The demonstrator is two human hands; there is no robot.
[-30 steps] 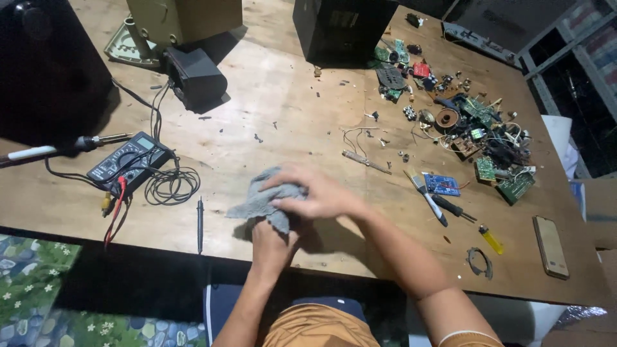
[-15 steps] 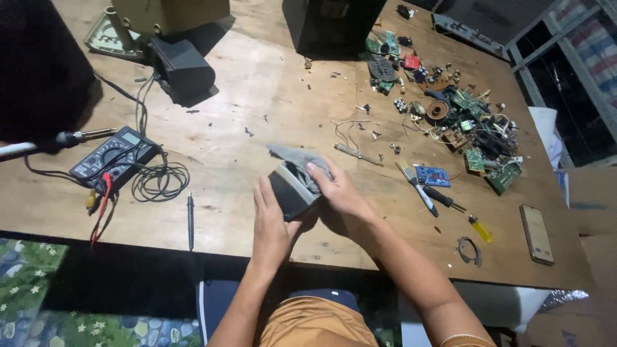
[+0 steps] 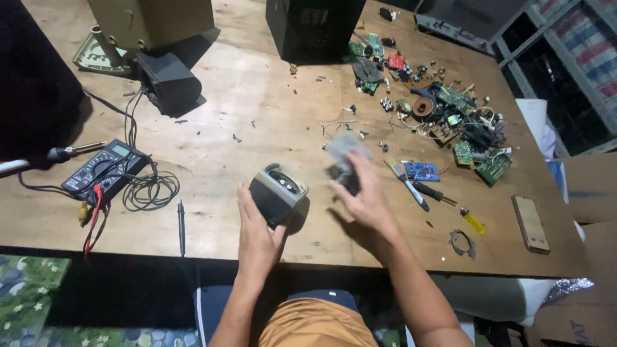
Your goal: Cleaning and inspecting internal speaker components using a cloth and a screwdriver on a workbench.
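On table, left hand (image 3: 256, 232) gripping speaker (image 3: 277, 191), right hand (image 3: 365, 199) clutching cloth (image 3: 346, 149)

The small speaker housing (image 3: 277, 191) sits on the wooden table (image 3: 257, 115) near its front edge, with the left hand (image 3: 257, 232) against its near side. The right hand (image 3: 366, 200) lies just right of it, gripping a cloth (image 3: 346, 149). The multimeter (image 3: 106, 169) lies far left; the probe (image 3: 181, 226) lies between multimeter and housing. The circuit-board pile (image 3: 443, 119) lies behind right; the phone (image 3: 530, 223) lies far right.

Left hand (image 3: 257, 234) upright, fingers cupped, right hand (image 3: 363, 199) clenched, blurred
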